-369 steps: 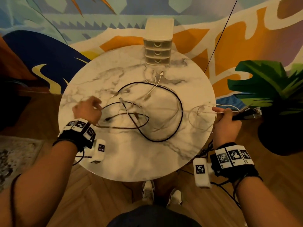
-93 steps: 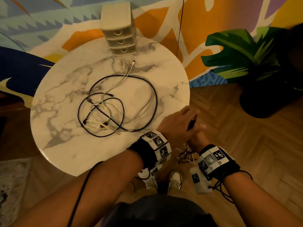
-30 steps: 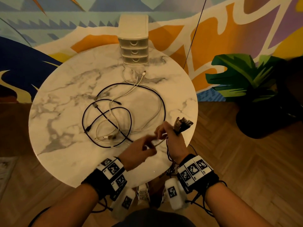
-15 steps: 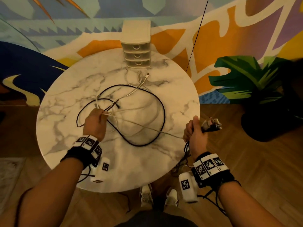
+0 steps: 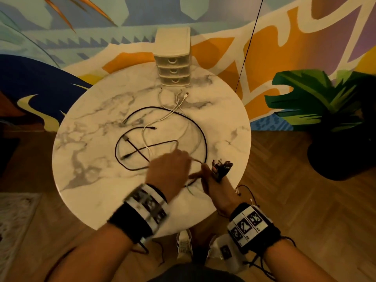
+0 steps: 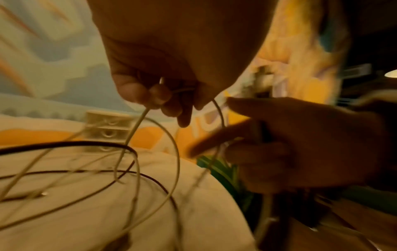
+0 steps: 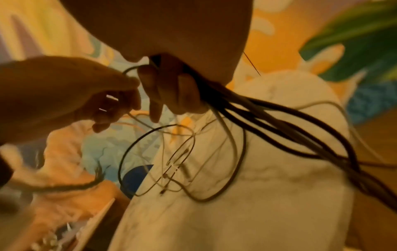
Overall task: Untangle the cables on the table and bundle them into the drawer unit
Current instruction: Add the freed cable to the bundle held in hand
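Black and white cables (image 5: 162, 139) lie looped together in the middle of the round marble table (image 5: 91, 180). My left hand (image 5: 171, 169) hovers over the table's near right part and pinches a thin white cable (image 6: 137, 125) between its fingertips. Close beside it, my right hand (image 5: 213, 180) grips a bundle of gathered cables (image 7: 268, 118), plug ends (image 5: 221, 165) sticking up above the fist. The bundle's strands trail off the table edge. The cream three-drawer unit (image 5: 174, 64) stands at the table's far edge, all drawers closed.
A dark potted plant (image 5: 333, 127) stands on the wooden floor to the right. A painted wall rises behind the table. A thin black cord (image 5: 248, 43) hangs down by the wall. My shoes (image 5: 184, 243) show under the near table edge.
My left hand has come from the table's left side across to the right hand, bringing the white cable along. The right hand has moved slightly inward over the table edge.
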`<state>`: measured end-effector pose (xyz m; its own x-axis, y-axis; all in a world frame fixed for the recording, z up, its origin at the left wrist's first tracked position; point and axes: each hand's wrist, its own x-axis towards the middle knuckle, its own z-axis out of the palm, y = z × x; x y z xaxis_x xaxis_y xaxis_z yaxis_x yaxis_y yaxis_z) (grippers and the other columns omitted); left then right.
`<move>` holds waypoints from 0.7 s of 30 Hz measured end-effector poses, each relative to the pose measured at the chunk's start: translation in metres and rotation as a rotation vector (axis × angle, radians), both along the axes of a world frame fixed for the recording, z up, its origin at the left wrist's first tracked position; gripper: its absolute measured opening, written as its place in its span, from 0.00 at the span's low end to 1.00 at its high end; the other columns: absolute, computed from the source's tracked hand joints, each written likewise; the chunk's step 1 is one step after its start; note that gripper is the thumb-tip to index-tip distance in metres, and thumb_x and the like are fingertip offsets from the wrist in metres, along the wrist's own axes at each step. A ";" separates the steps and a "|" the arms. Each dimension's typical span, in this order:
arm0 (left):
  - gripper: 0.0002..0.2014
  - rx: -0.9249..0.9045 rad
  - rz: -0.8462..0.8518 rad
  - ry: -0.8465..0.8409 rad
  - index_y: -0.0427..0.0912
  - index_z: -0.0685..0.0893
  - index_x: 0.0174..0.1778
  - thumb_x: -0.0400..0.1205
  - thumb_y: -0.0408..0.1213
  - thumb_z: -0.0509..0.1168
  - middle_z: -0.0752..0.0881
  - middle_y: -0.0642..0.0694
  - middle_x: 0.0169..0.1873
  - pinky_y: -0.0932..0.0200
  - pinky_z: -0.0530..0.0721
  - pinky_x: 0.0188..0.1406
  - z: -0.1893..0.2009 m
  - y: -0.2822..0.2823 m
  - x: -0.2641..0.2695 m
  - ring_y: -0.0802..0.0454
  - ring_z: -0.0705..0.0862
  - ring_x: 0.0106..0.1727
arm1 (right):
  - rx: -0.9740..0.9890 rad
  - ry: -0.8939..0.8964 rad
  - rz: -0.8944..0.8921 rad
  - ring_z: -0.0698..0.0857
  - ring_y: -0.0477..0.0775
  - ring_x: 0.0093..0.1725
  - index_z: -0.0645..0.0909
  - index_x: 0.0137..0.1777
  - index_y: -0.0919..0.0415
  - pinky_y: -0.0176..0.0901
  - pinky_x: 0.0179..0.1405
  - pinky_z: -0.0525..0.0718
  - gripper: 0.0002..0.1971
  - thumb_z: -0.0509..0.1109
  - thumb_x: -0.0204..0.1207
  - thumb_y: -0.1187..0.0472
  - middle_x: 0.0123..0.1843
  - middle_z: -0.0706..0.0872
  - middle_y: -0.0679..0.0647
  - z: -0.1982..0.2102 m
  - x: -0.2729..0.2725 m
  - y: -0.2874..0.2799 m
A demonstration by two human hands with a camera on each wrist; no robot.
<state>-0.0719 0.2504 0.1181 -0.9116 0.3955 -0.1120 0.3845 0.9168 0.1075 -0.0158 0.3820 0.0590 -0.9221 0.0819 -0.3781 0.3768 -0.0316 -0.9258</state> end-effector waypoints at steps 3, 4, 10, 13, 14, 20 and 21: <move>0.14 -0.006 -0.105 -0.121 0.48 0.74 0.64 0.87 0.43 0.48 0.81 0.48 0.55 0.52 0.77 0.40 -0.023 0.014 0.035 0.45 0.83 0.51 | -0.127 -0.112 -0.083 0.62 0.42 0.16 0.73 0.33 0.60 0.36 0.21 0.63 0.19 0.59 0.84 0.51 0.18 0.65 0.47 -0.005 -0.002 -0.001; 0.16 0.023 -0.103 -0.165 0.48 0.72 0.68 0.87 0.43 0.47 0.81 0.47 0.57 0.52 0.78 0.41 -0.034 0.012 0.037 0.45 0.83 0.52 | -0.095 -0.130 -0.101 0.62 0.43 0.16 0.73 0.32 0.61 0.39 0.22 0.62 0.19 0.61 0.83 0.51 0.18 0.65 0.48 -0.009 -0.001 0.003; 0.14 0.216 -0.040 -0.437 0.37 0.79 0.55 0.87 0.40 0.50 0.77 0.40 0.53 0.49 0.75 0.50 -0.080 -0.017 0.023 0.39 0.80 0.52 | -0.078 -0.080 -0.147 0.59 0.45 0.19 0.90 0.38 0.56 0.37 0.20 0.60 0.20 0.58 0.85 0.57 0.22 0.62 0.51 -0.014 -0.001 0.020; 0.15 0.305 0.035 -0.237 0.31 0.82 0.49 0.83 0.35 0.52 0.81 0.32 0.50 0.48 0.75 0.51 -0.073 -0.042 -0.022 0.34 0.82 0.51 | -0.043 -0.059 -0.257 0.62 0.43 0.17 0.84 0.24 0.50 0.36 0.19 0.62 0.26 0.59 0.84 0.56 0.19 0.65 0.48 -0.013 -0.003 0.030; 0.14 0.376 0.084 -0.122 0.30 0.82 0.47 0.82 0.35 0.54 0.81 0.31 0.47 0.48 0.76 0.50 -0.064 -0.049 -0.040 0.34 0.82 0.49 | -0.004 -0.062 -0.311 0.64 0.43 0.17 0.80 0.20 0.51 0.37 0.20 0.63 0.27 0.60 0.84 0.55 0.17 0.67 0.46 -0.015 -0.003 0.034; 0.11 0.355 0.118 -0.057 0.30 0.81 0.47 0.85 0.33 0.57 0.80 0.31 0.47 0.50 0.73 0.46 -0.061 -0.063 -0.058 0.35 0.80 0.49 | -0.068 -0.001 -0.493 0.64 0.42 0.16 0.80 0.35 0.63 0.37 0.19 0.62 0.19 0.58 0.85 0.54 0.18 0.69 0.46 -0.015 -0.014 0.045; 0.12 0.272 0.160 -0.195 0.30 0.82 0.50 0.86 0.34 0.57 0.80 0.31 0.51 0.50 0.73 0.50 -0.075 -0.066 -0.050 0.35 0.80 0.52 | -0.088 0.052 -0.492 0.62 0.44 0.17 0.84 0.42 0.65 0.36 0.17 0.60 0.19 0.57 0.86 0.56 0.19 0.67 0.48 -0.012 -0.013 0.047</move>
<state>-0.1216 0.1843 0.0434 -0.9362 0.2890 -0.2000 0.1870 0.8914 0.4128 -0.0285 0.4287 0.0469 -0.8003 0.4812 -0.3577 0.2512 -0.2727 -0.9287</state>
